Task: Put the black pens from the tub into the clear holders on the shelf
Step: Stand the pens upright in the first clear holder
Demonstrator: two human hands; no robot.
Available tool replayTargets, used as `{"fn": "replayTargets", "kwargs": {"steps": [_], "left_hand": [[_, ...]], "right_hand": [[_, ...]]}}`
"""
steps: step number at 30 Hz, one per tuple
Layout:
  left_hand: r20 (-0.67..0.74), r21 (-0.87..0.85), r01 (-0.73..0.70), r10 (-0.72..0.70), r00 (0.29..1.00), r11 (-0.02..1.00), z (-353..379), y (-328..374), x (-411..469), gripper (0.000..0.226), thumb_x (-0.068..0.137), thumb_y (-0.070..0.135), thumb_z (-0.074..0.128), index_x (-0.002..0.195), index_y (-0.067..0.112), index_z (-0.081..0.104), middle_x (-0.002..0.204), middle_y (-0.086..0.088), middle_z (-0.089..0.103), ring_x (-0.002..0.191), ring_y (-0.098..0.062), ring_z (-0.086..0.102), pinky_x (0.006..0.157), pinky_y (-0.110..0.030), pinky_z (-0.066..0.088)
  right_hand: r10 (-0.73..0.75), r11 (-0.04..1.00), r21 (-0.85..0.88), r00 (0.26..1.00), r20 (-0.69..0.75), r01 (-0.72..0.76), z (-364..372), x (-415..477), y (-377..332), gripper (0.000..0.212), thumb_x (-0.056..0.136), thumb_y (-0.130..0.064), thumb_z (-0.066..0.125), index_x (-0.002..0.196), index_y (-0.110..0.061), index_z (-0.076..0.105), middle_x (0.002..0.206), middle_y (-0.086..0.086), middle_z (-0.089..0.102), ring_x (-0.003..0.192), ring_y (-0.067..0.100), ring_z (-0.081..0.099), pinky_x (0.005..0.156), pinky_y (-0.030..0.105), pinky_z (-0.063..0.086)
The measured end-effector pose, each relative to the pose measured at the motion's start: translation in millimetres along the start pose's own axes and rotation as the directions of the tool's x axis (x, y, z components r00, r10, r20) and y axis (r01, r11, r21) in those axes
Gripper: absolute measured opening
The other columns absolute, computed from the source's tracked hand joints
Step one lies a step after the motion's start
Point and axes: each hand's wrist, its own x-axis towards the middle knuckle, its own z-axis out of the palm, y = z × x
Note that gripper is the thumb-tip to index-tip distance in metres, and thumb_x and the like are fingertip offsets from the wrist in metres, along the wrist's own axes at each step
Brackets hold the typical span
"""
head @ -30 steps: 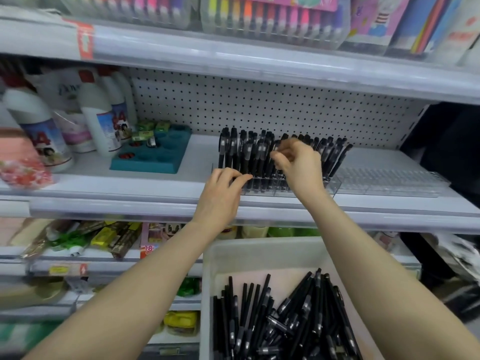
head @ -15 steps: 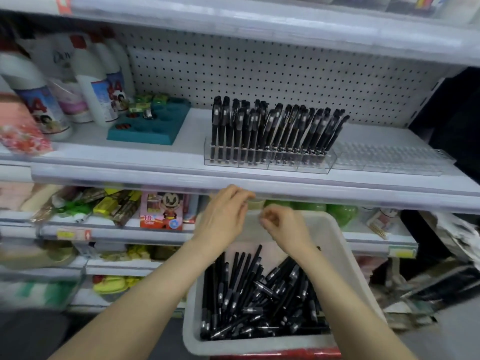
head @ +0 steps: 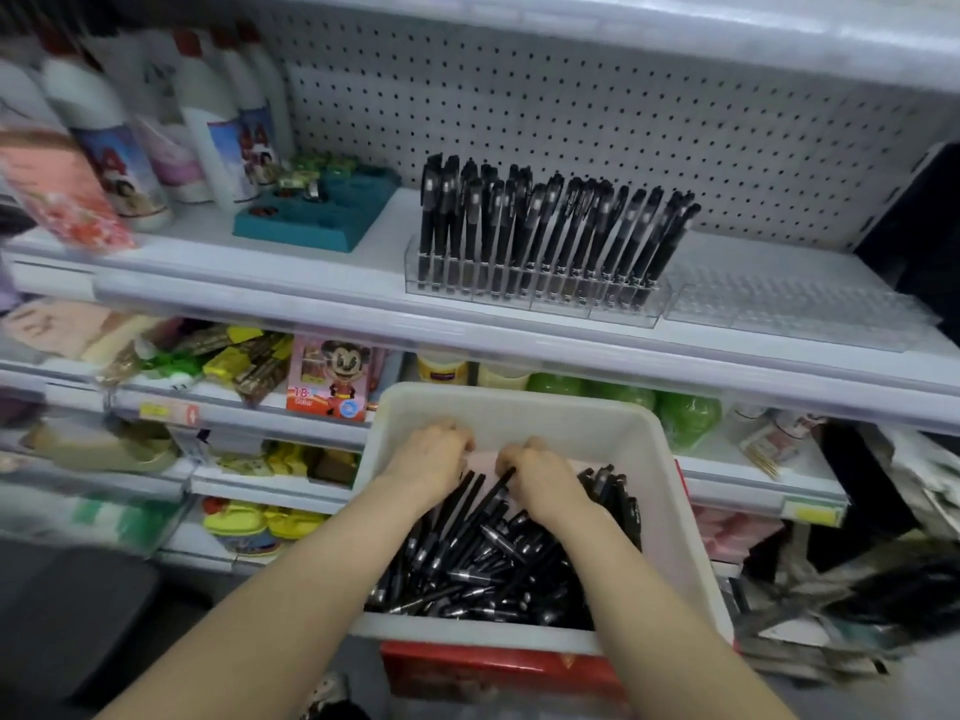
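Note:
A white tub (head: 519, 405) in front of the lower shelves holds a loose heap of black pens (head: 493, 558). Both of my hands are down inside it at the far end of the heap. My left hand (head: 434, 454) has its fingers curled over the pen tips, and what it holds is hidden. My right hand (head: 543, 478) pinches the end of a black pen (head: 491, 493) that slants up out of the heap. On the shelf above, a clear holder (head: 530, 304) stands full of upright black pens. More clear holders (head: 789, 309) to its right hold nothing.
A teal tray (head: 317, 220) and white bottles (head: 208, 122) stand on the same shelf to the left. A pegboard backs the shelf. Packaged goods fill the lower shelves. A red box (head: 493, 672) sits under the tub, and dark clutter lies at the lower right.
Both hands came away from the pen holder on the shelf and dropped into the tub. The view tilted down with them. The right hand now closes on a pen.

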Motion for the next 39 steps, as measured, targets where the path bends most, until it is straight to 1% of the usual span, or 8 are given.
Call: {"fn": "replayTargets", "kwargs": {"steps": [4,10,17,24,29,33,36,39], "left_hand": [[0.022,-0.001,-0.018,0.018,1.0,1.0,2,3,2,0.023,0.099,0.026,0.05,0.117,0.02,0.064,0.12,-0.006,0.062,0.107,-0.026,0.059,0.089,-0.038,0.048],[0.085,-0.024,-0.065,0.067,0.994,0.998,4,8,3,0.029,0.1,0.041,0.047,0.102,0.023,0.069,0.102,-0.001,0.067,0.094,-0.021,0.061,0.083,-0.041,0.052],[0.087,-0.027,-0.08,0.082,0.993,0.996,2,10,2,0.014,0.096,0.034,0.052,0.098,0.029,0.065,0.103,-0.002,0.068,0.096,-0.026,0.062,0.08,-0.043,0.054],[0.004,-0.436,-0.058,0.067,0.998,0.898,-2,10,4,0.015,0.093,0.033,0.061,0.081,0.041,0.056,0.083,0.016,0.066,0.084,-0.006,0.063,0.082,-0.042,0.055],[-0.148,-0.79,-0.147,0.047,0.988,0.595,-15,15,3,0.016,0.093,0.016,0.065,0.099,0.03,0.064,0.095,0.008,0.072,0.094,-0.013,0.069,0.091,-0.041,0.055],[-0.255,-0.777,-0.205,0.0,0.967,0.595,-25,16,3,0.017,0.091,0.014,0.067,0.098,0.029,0.067,0.1,0.003,0.07,0.095,-0.007,0.065,0.088,-0.025,0.051],[-0.23,-0.831,-0.162,-0.062,0.971,0.532,-28,16,2,0.017,0.09,0.014,0.069,0.101,0.027,0.067,0.101,0.003,0.071,0.096,-0.009,0.065,0.089,-0.029,0.053],[-0.198,-0.914,-0.114,-0.181,0.963,0.389,-35,16,1,0.018,0.087,0.017,0.071,0.104,0.021,0.066,0.101,0.003,0.072,0.097,-0.015,0.067,0.089,-0.029,0.054]], "right_hand": [[-0.007,1.0,0.013,0.999,-0.037,0.008,-2,0,6,0.016,0.085,-0.007,0.061,0.096,-0.018,0.061,0.105,0.004,0.044,0.086,0.026,0.054,0.08,0.039,0.05],[0.0,0.989,0.144,0.97,-0.243,0.036,-13,3,6,0.019,0.09,-0.007,0.058,0.106,-0.015,0.061,0.107,0.004,0.056,0.094,0.023,0.058,0.083,0.037,0.049],[0.099,0.942,0.331,0.902,-0.419,0.05,-18,0,10,0.026,0.089,-0.002,0.056,0.108,-0.018,0.063,0.103,-0.002,0.059,0.089,0.013,0.055,0.082,0.029,0.047],[0.052,0.89,0.383,0.779,-0.625,0.248,-30,-10,-2,0.024,0.095,-0.008,0.05,0.109,-0.029,0.052,0.09,-0.01,0.056,0.075,0.007,0.054,0.06,0.017,0.039],[0.124,0.723,0.654,0.889,-0.441,0.223,-39,-12,-13,0.013,0.1,-0.022,0.047,0.106,-0.032,0.053,0.091,-0.007,0.067,0.081,0.007,0.064,0.068,0.022,0.051],[0.074,0.514,0.853,0.986,-0.148,0.09,-39,-12,-16,0.02,0.1,-0.026,0.051,0.105,-0.016,0.067,0.087,-0.001,0.068,0.081,0.011,0.063,0.071,0.028,0.052],[0.083,0.441,0.891,0.984,-0.159,0.107,-37,-12,-15,0.013,0.095,-0.019,0.061,0.103,-0.015,0.07,0.078,-0.002,0.063,0.074,0.009,0.057,0.068,0.023,0.049],[0.177,0.273,0.952,0.965,-0.193,0.14,-46,-11,-10,0.014,0.09,-0.012,0.068,0.103,-0.014,0.071,0.075,0.0,0.062,0.07,0.012,0.055,0.066,0.023,0.049]]}}
